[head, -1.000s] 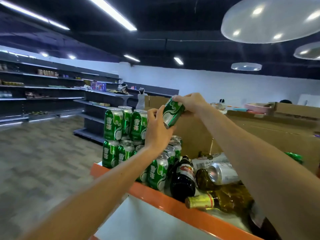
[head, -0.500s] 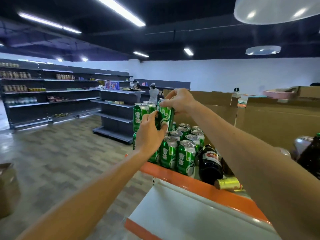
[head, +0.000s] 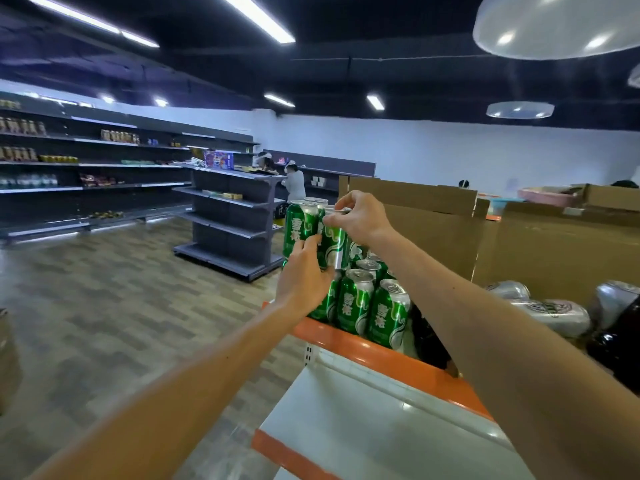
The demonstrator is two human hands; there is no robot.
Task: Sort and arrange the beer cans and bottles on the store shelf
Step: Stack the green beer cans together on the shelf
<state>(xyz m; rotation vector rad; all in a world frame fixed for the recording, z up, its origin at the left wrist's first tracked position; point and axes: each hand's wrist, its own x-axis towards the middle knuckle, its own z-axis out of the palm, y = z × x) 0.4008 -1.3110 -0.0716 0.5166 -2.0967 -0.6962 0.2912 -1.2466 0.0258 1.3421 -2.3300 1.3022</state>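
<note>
My right hand [head: 360, 218] grips the top rim of a green beer can [head: 333, 245], held upright on the upper layer of a stack of green cans [head: 356, 303]. My left hand [head: 303, 278] presses against the lower side of the same can. Another upper-layer green can [head: 298, 228] stands right beside it on the left. The stack sits at the left end of the shelf with the orange front edge [head: 381, 355]. Silver cans [head: 550, 313] lie on their sides to the right. A dark bottle [head: 429, 337] shows behind my right forearm, mostly hidden.
Brown cardboard panels [head: 450, 230] back the shelf. A white lower shelf [head: 381, 427] sticks out below. Dark store shelving [head: 228, 216] stands across the wood-pattern floor, with people beside it in the distance. A cardboard box [head: 7, 358] sits at the left edge.
The green can went from tilted in the air to upright on the upper layer of the stack. Both hands followed it, and my view shifted left and closer.
</note>
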